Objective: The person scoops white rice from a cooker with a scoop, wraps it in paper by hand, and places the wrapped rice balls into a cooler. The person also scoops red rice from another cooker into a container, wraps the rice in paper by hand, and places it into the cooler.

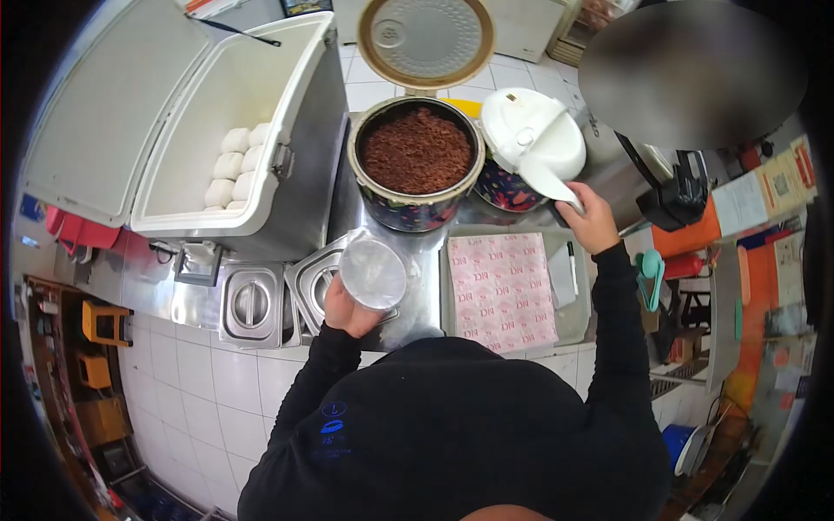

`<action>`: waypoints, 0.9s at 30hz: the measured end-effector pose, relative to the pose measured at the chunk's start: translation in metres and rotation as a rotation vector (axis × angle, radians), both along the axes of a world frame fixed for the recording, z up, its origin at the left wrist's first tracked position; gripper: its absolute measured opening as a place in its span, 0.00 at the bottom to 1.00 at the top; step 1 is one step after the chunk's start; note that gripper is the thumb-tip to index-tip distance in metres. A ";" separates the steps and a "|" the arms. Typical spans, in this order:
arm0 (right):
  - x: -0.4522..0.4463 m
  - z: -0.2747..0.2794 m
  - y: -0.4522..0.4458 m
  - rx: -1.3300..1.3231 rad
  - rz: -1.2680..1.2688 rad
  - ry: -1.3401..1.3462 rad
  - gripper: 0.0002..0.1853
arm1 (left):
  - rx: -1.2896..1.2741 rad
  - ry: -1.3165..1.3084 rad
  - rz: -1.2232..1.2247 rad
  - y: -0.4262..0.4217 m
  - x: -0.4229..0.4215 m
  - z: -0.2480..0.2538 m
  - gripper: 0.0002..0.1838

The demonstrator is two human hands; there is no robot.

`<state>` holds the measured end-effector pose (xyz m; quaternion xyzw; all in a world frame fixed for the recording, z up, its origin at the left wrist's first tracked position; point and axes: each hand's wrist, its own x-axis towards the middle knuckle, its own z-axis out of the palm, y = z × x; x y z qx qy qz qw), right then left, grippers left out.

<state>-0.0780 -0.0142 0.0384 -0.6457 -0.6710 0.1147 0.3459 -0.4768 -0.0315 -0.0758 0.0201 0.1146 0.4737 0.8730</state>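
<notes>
My left hand [350, 314] is closed around a clear round plastic bowl [373, 273], held above the metal pans. My right hand [592, 219] is closed on the end of the white handle of a lidded pot [532, 130] with a dark patterned body. Between my hands and farther off stands an open pot [415, 187] full of dark reddish-brown rice-like food. Its round lid [426, 39] is raised at the back. In front of my right hand lies a stack of pink printed paper [502, 291] in a tray [573, 321].
An open cooler box [300, 174] on the left holds several white wrapped packs [228, 165]. Lidded steel pans [250, 300] sit along the counter's near edge. A black marker [572, 260] lies by the paper. Another person [686, 87] stands at the back right; turquoise scoops [650, 273] hang below.
</notes>
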 end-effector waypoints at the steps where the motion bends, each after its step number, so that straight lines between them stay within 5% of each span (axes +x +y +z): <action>1: -0.014 0.011 0.014 -0.071 0.067 0.025 0.16 | -0.025 0.072 0.058 0.002 -0.004 -0.003 0.30; 3: -0.032 0.025 0.045 -0.215 0.196 0.076 0.17 | 0.026 0.032 0.064 0.002 -0.011 -0.005 0.32; 4: -0.035 0.019 0.068 0.003 0.285 -0.234 0.18 | 0.037 -0.047 0.065 0.001 -0.013 -0.006 0.33; 5: -0.037 0.016 0.084 -0.054 0.315 -0.231 0.19 | 0.048 -0.126 0.064 0.000 -0.016 -0.008 0.34; 9: -0.069 0.018 0.144 -0.026 0.423 -0.422 0.18 | 0.040 -0.421 0.081 0.008 -0.014 -0.013 0.53; 12: -0.081 0.004 0.181 -0.132 0.427 -0.535 0.18 | 0.122 -0.096 0.075 0.015 -0.016 0.006 0.57; 17: -0.107 -0.030 0.180 -0.199 0.419 -0.448 0.17 | 0.197 0.174 0.271 0.015 -0.011 0.003 0.57; 21: -0.104 -0.036 0.156 -0.146 0.260 -0.444 0.16 | 0.179 -0.023 0.193 0.017 -0.007 -0.007 0.49; 27: -0.084 -0.020 0.184 -0.150 0.129 -0.619 0.12 | 0.276 0.257 0.218 0.024 -0.003 0.008 0.36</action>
